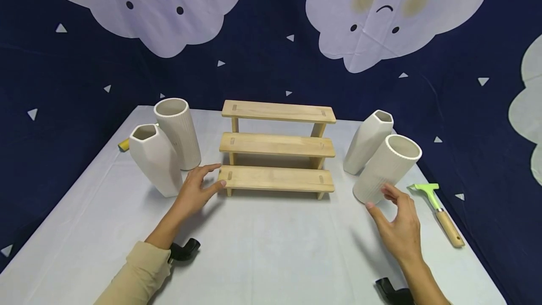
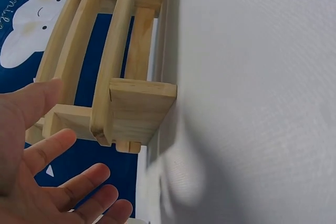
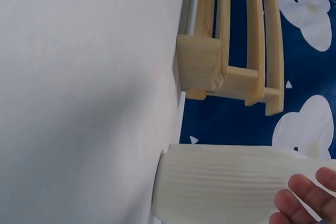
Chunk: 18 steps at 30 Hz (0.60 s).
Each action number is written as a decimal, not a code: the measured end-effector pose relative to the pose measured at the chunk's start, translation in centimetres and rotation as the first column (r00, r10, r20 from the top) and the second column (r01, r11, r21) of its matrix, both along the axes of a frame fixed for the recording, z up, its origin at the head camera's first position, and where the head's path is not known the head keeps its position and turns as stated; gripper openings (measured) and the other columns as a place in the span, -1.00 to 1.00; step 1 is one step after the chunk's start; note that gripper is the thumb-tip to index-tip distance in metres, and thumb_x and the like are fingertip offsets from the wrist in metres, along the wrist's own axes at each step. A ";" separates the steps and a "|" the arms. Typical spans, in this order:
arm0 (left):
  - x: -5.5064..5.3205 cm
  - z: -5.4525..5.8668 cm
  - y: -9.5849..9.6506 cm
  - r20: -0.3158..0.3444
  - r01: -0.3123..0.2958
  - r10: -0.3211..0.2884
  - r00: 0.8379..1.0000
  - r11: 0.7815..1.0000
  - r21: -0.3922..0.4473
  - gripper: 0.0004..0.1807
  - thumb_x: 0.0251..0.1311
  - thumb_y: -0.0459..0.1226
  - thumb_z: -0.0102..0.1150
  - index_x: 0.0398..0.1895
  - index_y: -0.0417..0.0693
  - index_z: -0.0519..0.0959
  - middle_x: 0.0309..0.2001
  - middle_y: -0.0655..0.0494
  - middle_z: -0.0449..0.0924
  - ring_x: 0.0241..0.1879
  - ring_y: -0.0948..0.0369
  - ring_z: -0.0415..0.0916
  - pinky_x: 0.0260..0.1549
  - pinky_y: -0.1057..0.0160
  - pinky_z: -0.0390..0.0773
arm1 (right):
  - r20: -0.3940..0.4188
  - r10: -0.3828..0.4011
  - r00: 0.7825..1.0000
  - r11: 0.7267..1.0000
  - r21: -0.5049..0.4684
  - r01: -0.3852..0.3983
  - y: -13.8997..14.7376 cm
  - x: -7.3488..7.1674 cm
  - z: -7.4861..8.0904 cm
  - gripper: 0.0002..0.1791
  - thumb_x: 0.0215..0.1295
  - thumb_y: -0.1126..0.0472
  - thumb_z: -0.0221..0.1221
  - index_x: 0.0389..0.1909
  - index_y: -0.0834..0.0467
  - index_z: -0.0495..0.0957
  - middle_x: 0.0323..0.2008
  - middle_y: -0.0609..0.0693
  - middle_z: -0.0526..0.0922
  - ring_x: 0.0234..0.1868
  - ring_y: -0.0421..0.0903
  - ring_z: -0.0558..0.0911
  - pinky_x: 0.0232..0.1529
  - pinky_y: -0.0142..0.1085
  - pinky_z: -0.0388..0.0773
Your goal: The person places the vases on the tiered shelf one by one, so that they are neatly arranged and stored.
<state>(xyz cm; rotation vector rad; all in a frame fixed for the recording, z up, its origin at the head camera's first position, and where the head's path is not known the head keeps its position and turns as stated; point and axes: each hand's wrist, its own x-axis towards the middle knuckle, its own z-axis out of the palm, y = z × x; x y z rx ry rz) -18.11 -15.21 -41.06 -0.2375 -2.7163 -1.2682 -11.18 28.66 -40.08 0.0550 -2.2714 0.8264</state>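
A three-tier wooden shelf stand (image 1: 277,145) stands mid-table. At the left end of its lowest board is my left hand (image 1: 195,193), thumb and fingers apart; the left wrist view shows nothing in that hand. My right hand (image 1: 401,227) is beside a ribbed white cylindrical vase (image 1: 387,168), thumb and fingers spread. Its fingertips (image 3: 302,192) overlap the vase in the right wrist view; whether they touch it I cannot tell. Behind that vase stands a faceted white vase (image 1: 367,142). On the left are another faceted vase (image 1: 156,161) and another ribbed vase (image 1: 179,131).
A small green rake with a wooden handle (image 1: 449,227) lies near the table's right edge. Behind the left vases a yellow handle end (image 1: 123,145) pokes out, mostly hidden. White cloth covers the table (image 1: 288,248); a dark blue cloud-print curtain (image 1: 271,27) hangs behind.
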 end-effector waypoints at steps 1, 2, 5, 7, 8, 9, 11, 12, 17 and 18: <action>-0.1 -0.1 0.0 -0.003 -0.001 0.001 1.000 1.000 0.000 -0.44 0.16 -0.12 0.23 0.24 -0.03 0.41 0.18 -0.22 0.41 0.05 -0.09 0.31 -0.06 0.03 0.35 | -0.001 -0.002 1.000 1.000 -0.012 0.002 0.1 0.0 0.0 -0.31 -0.11 0.35 0.41 0.15 0.23 0.44 -0.08 0.18 0.58 -0.03 -0.58 0.31 0.01 -0.65 0.13; -0.2 -0.1 0.0 -0.004 -0.002 0.002 1.000 1.000 0.001 -0.44 0.16 -0.12 0.24 0.24 -0.03 0.42 0.17 -0.21 0.43 0.01 -0.08 0.33 -0.11 0.08 0.34 | 0.001 -0.002 1.000 1.000 -0.023 0.002 0.2 0.0 0.0 -0.32 -0.11 0.36 0.40 0.15 0.23 0.44 -0.08 0.19 0.58 -0.03 -0.61 0.29 0.02 -0.67 0.13; -0.5 -0.4 -0.1 -0.007 0.002 -0.002 1.000 1.000 0.017 -0.45 0.16 -0.13 0.24 0.23 -0.03 0.43 0.14 -0.22 0.45 0.02 -0.08 0.35 -0.12 0.09 0.37 | 0.006 -0.018 1.000 0.999 -0.050 0.018 0.4 0.0 0.0 -0.33 -0.10 0.37 0.40 0.14 0.25 0.44 -0.09 0.20 0.59 -0.06 -0.63 0.29 0.01 -0.68 0.13; -0.7 -0.5 -0.2 -0.001 0.011 -0.011 1.000 0.999 0.035 -0.45 0.16 -0.13 0.24 0.23 -0.04 0.43 0.14 -0.22 0.45 0.08 -0.09 0.34 -0.07 0.03 0.40 | 0.009 -0.030 0.999 0.997 -0.064 0.031 0.5 0.1 0.0 -0.33 -0.09 0.37 0.39 0.14 0.26 0.43 -0.10 0.19 0.59 -0.07 -0.63 0.30 0.01 -0.68 0.14; -0.7 -0.5 -0.2 0.001 0.017 -0.017 1.000 0.999 0.042 -0.45 0.16 -0.13 0.24 0.24 -0.04 0.42 0.14 -0.23 0.45 0.11 -0.10 0.34 -0.05 0.00 0.40 | 0.009 -0.034 0.999 0.997 -0.070 0.035 0.6 0.1 -0.1 -0.33 -0.09 0.38 0.39 0.14 0.27 0.43 -0.10 0.19 0.59 -0.07 -0.63 0.31 0.01 -0.67 0.14; -0.8 -0.6 -0.3 0.003 0.021 -0.021 1.000 0.999 0.049 -0.44 0.16 -0.13 0.24 0.24 -0.05 0.42 0.15 -0.23 0.45 0.14 -0.10 0.32 -0.03 -0.02 0.40 | 0.008 -0.041 0.999 0.997 -0.071 0.041 0.7 0.0 -0.1 -0.33 -0.09 0.38 0.38 0.14 0.27 0.42 -0.10 0.19 0.59 -0.08 -0.63 0.31 0.00 -0.67 0.15; -1.0 -0.7 -0.3 0.012 0.025 -0.026 1.000 0.998 0.065 -0.44 0.16 -0.14 0.25 0.24 -0.05 0.42 0.16 -0.24 0.45 0.16 -0.11 0.31 -0.01 -0.04 0.40 | 0.006 -0.047 0.999 0.996 -0.077 0.047 0.8 0.0 -0.1 -0.33 -0.08 0.39 0.38 0.15 0.28 0.41 -0.10 0.18 0.59 -0.09 -0.63 0.32 0.00 -0.66 0.15; -1.0 -0.8 -0.3 0.015 0.032 -0.033 0.999 0.997 0.074 -0.44 0.16 -0.14 0.25 0.24 -0.06 0.42 0.17 -0.24 0.44 0.17 -0.11 0.30 0.01 -0.05 0.40 | 0.007 -0.047 0.999 0.995 -0.084 0.048 0.8 -0.1 -0.1 -0.33 -0.07 0.39 0.38 0.15 0.29 0.41 -0.10 0.19 0.59 -0.09 -0.63 0.33 0.01 -0.66 0.16; -1.4 -1.1 -0.3 0.048 0.069 -0.076 0.996 0.990 0.119 -0.43 0.18 -0.14 0.24 0.25 -0.08 0.40 0.22 -0.23 0.39 0.24 -0.10 0.24 0.10 -0.12 0.38 | 0.025 -0.079 0.997 0.989 -0.121 0.081 1.1 -0.1 0.0 -0.32 -0.06 0.37 0.39 0.16 0.29 0.39 -0.10 0.17 0.58 -0.12 -0.62 0.34 -0.01 -0.66 0.17; -1.5 -1.2 -0.2 0.056 0.078 -0.086 0.995 0.989 0.129 -0.42 0.18 -0.13 0.23 0.26 -0.08 0.39 0.23 -0.21 0.38 0.25 -0.09 0.23 0.12 -0.13 0.37 | 0.029 -0.087 0.996 0.987 -0.130 0.090 1.2 0.0 0.0 -0.32 -0.06 0.37 0.39 0.17 0.28 0.39 -0.10 0.17 0.58 -0.13 -0.62 0.35 -0.02 -0.66 0.17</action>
